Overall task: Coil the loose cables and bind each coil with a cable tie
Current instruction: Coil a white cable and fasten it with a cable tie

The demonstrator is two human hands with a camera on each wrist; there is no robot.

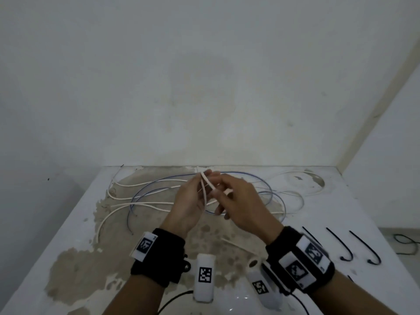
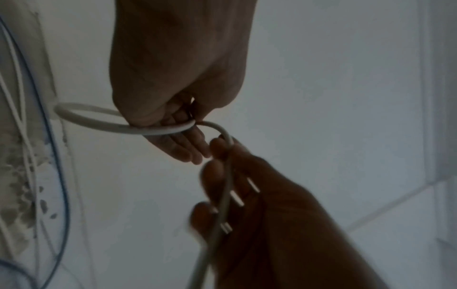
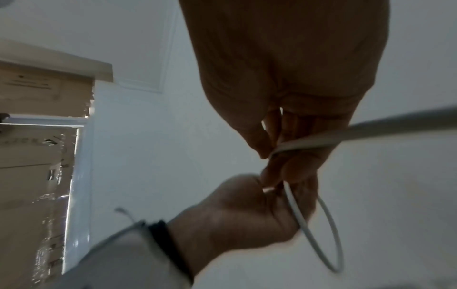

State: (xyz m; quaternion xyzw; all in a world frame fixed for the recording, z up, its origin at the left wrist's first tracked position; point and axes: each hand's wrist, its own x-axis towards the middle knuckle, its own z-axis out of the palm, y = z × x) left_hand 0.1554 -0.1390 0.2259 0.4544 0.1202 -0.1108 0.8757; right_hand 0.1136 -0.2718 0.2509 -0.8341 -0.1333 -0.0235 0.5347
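Observation:
My two hands meet above the middle of the table and hold one white cable [image 1: 205, 186] between them. My left hand [image 1: 195, 192] pinches a small loop of it, which the left wrist view shows as a white loop [image 2: 99, 122] sticking out from under the curled fingers [image 2: 183, 144]. My right hand [image 1: 223, 193] grips the same cable just to the right, and in the right wrist view the cable [image 3: 371, 129] runs through its fingers into a hanging loop [image 3: 321, 224]. A blue cable [image 1: 141, 194] and other white cables [image 1: 127, 204] lie loose on the table.
Three black cable ties [image 1: 341, 244] lie side by side at the table's right. Another white cable loop [image 1: 302, 185] lies at the back right. The table [image 1: 68, 223] is white with worn brown patches and stands against a wall. Its left edge drops off.

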